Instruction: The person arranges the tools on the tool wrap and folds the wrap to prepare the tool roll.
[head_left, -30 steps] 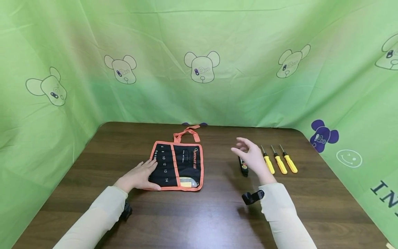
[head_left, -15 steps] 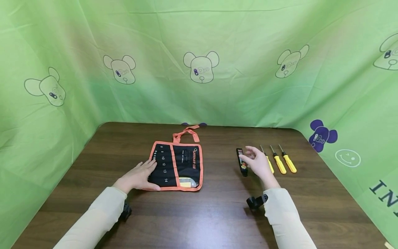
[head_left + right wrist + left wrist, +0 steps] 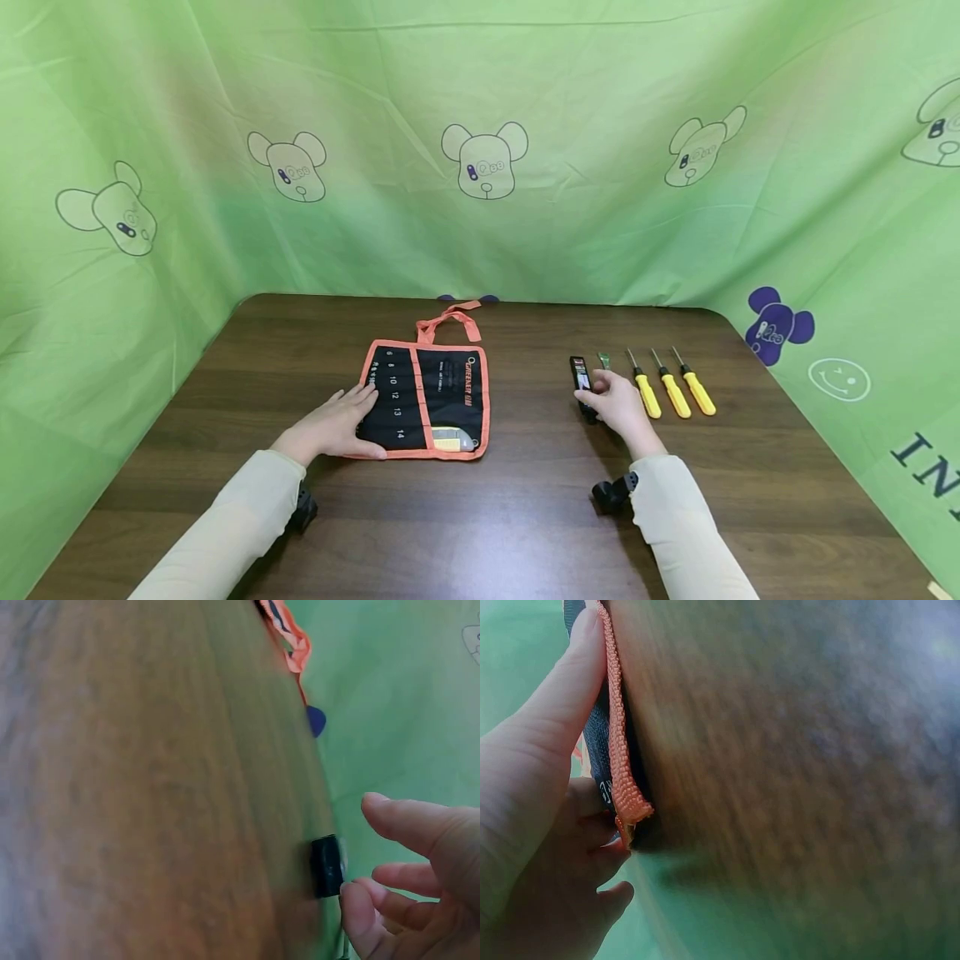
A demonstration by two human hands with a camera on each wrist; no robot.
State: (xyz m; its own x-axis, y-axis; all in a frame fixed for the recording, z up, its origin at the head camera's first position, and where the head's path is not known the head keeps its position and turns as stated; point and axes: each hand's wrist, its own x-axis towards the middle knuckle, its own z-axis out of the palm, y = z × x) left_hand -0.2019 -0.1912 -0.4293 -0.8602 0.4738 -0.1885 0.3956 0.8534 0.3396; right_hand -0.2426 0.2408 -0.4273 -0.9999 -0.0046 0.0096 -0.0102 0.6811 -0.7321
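Black pouch (image 3: pixel 456 392) is lying flat, orange strap (image 3: pixel 450 318) nearing the counter's (image 3: pixel 525 492) far edge; wide counter stretch is separating pouch from black case (image 3: pixel 580 372) on its right, three yellow screwdrivers (image 3: pixel 677 398) lying farther right. Left hand (image 3: pixel 335 423) is resting on pouch's left edge, fingers spread. Since the earlier frame, right hand (image 3: pixel 619 404) is shifting toward case's near end, thumb and fingers apart, contact unclear; green-tipped tool (image 3: pixel 603 360) is now showing, right of pouch past case. Pouch is reading "GREENER", 10, 12, 13, 14.

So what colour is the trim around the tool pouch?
The trim is coral-orange; the head view shows it best.
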